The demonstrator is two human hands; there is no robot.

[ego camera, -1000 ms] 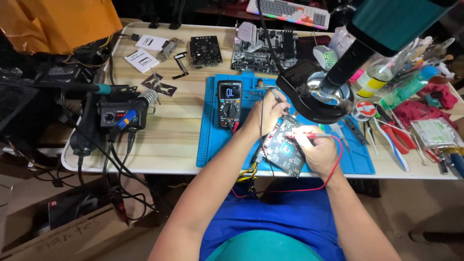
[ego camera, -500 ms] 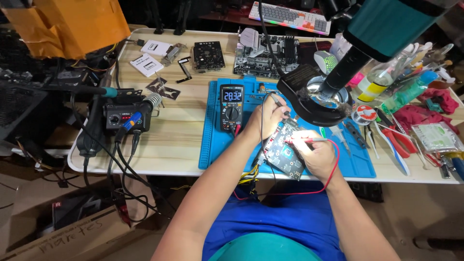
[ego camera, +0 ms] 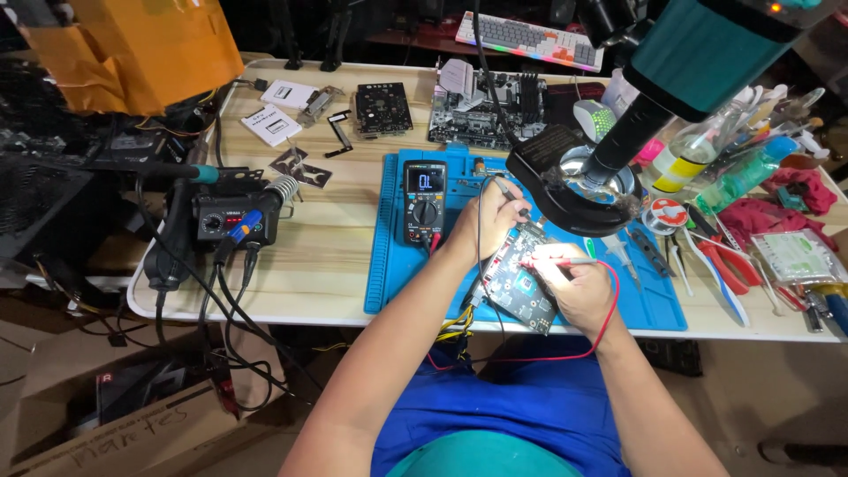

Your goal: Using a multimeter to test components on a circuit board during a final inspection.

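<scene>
Probing circuit board [ego camera: 519, 281] on blue mat [ego camera: 389, 238]: multimeter [ego camera: 425, 200] sitting left, left hand [ego camera: 488, 215] fingers pinching black probe [ego camera: 511, 192], right hand [ego camera: 579, 284] fingers gripping red probe [ego camera: 565, 261]. Next likely needs steady tip contact, reading meter.

A multimeter's lit grey screen [ego camera: 425, 181] stands on the blue mat; 2 white labelled packets [ego camera: 272, 124] lie far-left.

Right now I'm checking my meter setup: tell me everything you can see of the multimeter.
The multimeter is a dark handheld unit with a lit display on top, a round rotary dial at its middle and leads plugged in at its bottom edge. It lies flat, face up, on the blue work mat, just left of the left hand, which does not touch it.
</scene>
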